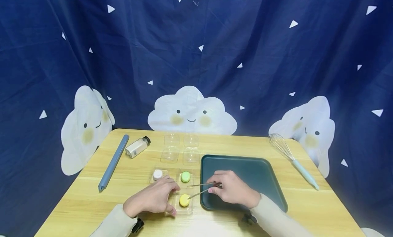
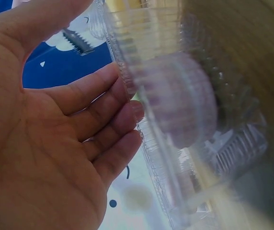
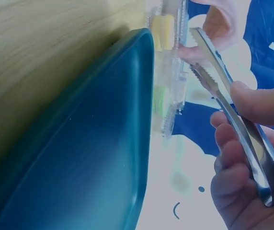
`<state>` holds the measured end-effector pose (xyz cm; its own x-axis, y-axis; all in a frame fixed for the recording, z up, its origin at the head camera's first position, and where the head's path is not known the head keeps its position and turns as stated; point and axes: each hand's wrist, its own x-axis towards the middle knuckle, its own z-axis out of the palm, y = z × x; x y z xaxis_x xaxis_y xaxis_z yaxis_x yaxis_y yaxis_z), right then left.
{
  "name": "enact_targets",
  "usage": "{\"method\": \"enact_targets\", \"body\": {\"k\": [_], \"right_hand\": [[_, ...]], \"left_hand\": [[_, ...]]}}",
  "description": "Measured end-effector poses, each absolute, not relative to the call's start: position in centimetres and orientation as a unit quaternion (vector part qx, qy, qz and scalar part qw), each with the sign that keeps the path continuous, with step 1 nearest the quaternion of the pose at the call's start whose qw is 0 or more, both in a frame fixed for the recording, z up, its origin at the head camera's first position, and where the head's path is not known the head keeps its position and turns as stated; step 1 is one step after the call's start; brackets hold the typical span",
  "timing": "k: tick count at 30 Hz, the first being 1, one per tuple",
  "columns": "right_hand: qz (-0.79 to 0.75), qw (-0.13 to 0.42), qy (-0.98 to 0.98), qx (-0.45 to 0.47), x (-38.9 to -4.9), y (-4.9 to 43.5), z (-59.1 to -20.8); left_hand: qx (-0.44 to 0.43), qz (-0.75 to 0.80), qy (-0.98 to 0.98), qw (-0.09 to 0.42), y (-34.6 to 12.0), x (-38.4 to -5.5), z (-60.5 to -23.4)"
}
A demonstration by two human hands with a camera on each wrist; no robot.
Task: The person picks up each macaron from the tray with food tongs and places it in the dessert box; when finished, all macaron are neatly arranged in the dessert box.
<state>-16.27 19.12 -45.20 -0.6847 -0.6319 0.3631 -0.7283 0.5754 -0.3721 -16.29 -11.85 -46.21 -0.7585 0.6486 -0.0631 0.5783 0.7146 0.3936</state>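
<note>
A clear plastic macaron box (image 1: 181,212) lies on the table, its compartments holding a white macaron (image 1: 158,174), a green macaron (image 1: 185,177) and a yellow macaron (image 1: 184,200). Through the plastic in the left wrist view shows a pinkish macaron (image 2: 180,100); my left hand (image 1: 153,196) covers that corner in the head view. The left fingertips touch the box's edge, fingers nearly straight, thumb spread apart. My right hand (image 1: 231,188) grips metal tongs (image 3: 245,129) between thumb and fingers. The tongs' arms stand apart, one tip at the yellow macaron, nothing pinched between them.
A dark green tray (image 1: 258,168) lies under and beside the right hand. Behind the box is an empty clear lid (image 1: 181,149). A blue rolling pin (image 1: 114,163) and a black-capped bottle (image 1: 137,147) lie at left, a whisk (image 1: 293,158) at right.
</note>
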Motion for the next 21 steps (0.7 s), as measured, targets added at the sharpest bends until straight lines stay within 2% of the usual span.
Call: {"method": "enact_targets", "body": {"k": [13, 21], "right_hand": [[0.302, 0.196, -0.859, 0.363, -16.3, 21.0, -44.6], [0.295, 0.255, -0.859, 0.332, -16.2, 23.5, -42.7]], "left_hand": [[0.339, 0.177, 0.919, 0.101, -11.9, -16.4, -46.2], [0.336, 0.18, 0.919, 0.101, -12.0, -16.3, -46.2]]}}
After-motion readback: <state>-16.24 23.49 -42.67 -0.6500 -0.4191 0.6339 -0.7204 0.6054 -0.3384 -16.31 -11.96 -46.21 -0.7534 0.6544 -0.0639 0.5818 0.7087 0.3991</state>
